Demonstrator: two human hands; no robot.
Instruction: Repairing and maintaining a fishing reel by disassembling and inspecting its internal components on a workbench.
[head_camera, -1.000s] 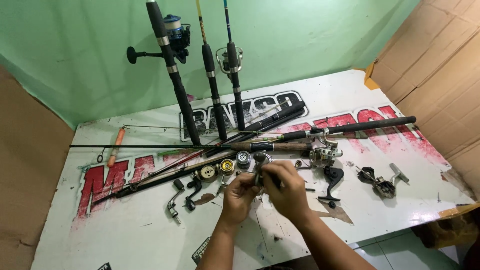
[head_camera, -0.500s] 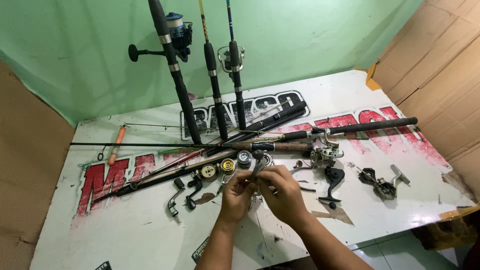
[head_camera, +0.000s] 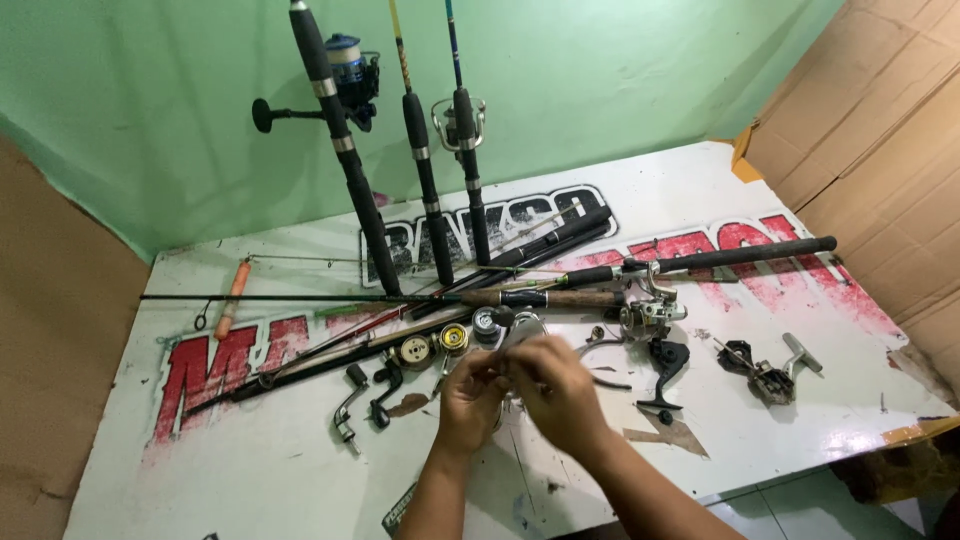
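Over the near middle of the white table (head_camera: 250, 470), my left hand (head_camera: 470, 400) and my right hand (head_camera: 560, 390) meet. Both pinch a small silvery reel part (head_camera: 515, 335) between the fingertips; it is blurred and mostly hidden. Just beyond the hands lie a few round spools (head_camera: 440, 345) and a fishing rod with a cork grip (head_camera: 560, 298). A spinning reel (head_camera: 650, 315) sits to the right of my right hand.
Three rods lean upright against the green wall, one carrying a blue reel (head_camera: 345, 70). Loose reel handles (head_camera: 365, 395), a black reel body (head_camera: 665, 365) and a dismantled reel (head_camera: 765, 375) lie on the table. Cardboard (head_camera: 880, 150) stands at the right.
My hands have drawn slightly nearer to me and the right hand has turned over the small part. The view has shifted a little.
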